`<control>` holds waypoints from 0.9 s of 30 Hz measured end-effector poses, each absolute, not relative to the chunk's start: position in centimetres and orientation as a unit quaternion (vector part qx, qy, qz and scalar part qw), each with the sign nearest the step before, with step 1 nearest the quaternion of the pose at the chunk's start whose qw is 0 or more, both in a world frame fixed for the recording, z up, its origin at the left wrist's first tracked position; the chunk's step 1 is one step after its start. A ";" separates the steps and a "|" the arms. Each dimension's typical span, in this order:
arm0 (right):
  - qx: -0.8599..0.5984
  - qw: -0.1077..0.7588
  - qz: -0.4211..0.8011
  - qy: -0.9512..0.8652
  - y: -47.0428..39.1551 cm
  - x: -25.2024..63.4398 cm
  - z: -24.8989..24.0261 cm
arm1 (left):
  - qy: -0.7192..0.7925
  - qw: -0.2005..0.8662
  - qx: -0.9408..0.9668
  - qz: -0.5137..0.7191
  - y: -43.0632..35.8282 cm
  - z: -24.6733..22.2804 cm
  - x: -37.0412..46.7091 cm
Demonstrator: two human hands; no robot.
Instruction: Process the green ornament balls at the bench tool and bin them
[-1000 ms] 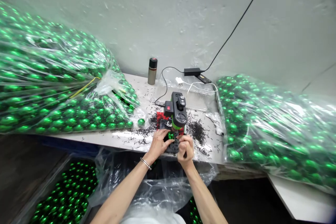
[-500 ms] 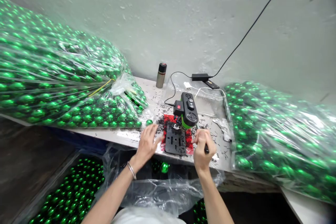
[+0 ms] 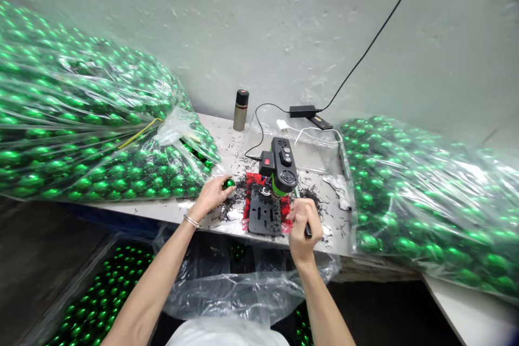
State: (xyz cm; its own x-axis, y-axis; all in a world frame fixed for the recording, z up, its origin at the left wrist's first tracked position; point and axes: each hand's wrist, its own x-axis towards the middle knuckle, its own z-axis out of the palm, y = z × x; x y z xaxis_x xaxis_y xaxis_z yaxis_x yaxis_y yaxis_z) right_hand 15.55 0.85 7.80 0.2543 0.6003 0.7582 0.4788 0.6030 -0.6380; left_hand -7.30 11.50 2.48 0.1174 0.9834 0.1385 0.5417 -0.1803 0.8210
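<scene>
Left fingers, part-open, pinch a green bauble; its slick surface could cause slipping. Right fingers clench a black-handled tool.

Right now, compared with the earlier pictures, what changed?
The left hand moved left from the machine, its fingers taking hold of the loose green ball. The ball under the machine left the base plate. The right hand shifted right, still gripping the handle. The bottle stayed.

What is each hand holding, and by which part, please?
The left hand pinches a ball by its sides; the right hand grips a rod near its black end.
</scene>
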 end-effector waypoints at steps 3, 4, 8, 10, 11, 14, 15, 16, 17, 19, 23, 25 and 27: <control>-0.444 0.656 0.041 -0.608 0.8 15.5 7.7 | 0.474 0.544 0.521 0.455 9.7 2.5 -5.7; -0.447 0.656 0.040 -0.607 0.8 15.5 7.6 | 0.441 0.607 0.468 0.467 9.1 2.4 -5.0; -0.447 0.650 0.031 -0.614 0.7 15.7 7.4 | 0.389 0.729 0.315 0.467 7.6 1.3 -2.3; -0.447 0.642 0.025 -0.623 0.7 15.8 7.3 | 0.393 0.748 0.271 0.461 7.2 0.6 -1.3; -0.447 0.637 0.021 -0.628 0.7 15.8 7.3 | 0.395 0.752 0.258 0.461 7.1 0.3 -0.9; -0.445 0.626 0.014 -0.640 0.6 15.9 7.4 | 0.396 0.753 0.235 0.469 7.1 -0.2 0.0; -0.444 0.624 0.012 -0.643 0.5 15.9 7.5 | 0.396 0.753 0.231 0.472 7.1 -0.3 0.2; -0.444 0.623 0.012 -0.644 0.5 15.9 7.5 | 0.398 0.753 0.226 0.473 7.1 -0.3 0.4; -0.444 0.622 0.012 -0.645 0.5 15.9 7.5 | 0.401 0.752 0.223 0.473 7.2 -0.2 0.6; -0.442 0.622 0.013 -0.646 0.5 15.9 7.5 | 0.419 0.743 0.228 0.470 7.2 -0.1 0.9; -0.438 0.621 0.022 -0.650 0.5 16.0 7.7 | 0.468 0.693 0.328 0.440 7.0 -0.1 1.3; -0.444 0.618 0.032 -0.648 0.4 16.0 8.1 | 0.478 0.662 0.399 0.416 6.9 -0.2 1.6; -0.452 0.619 0.039 -0.641 0.4 16.0 8.6 | 0.491 0.629 0.460 0.389 6.7 -0.4 1.8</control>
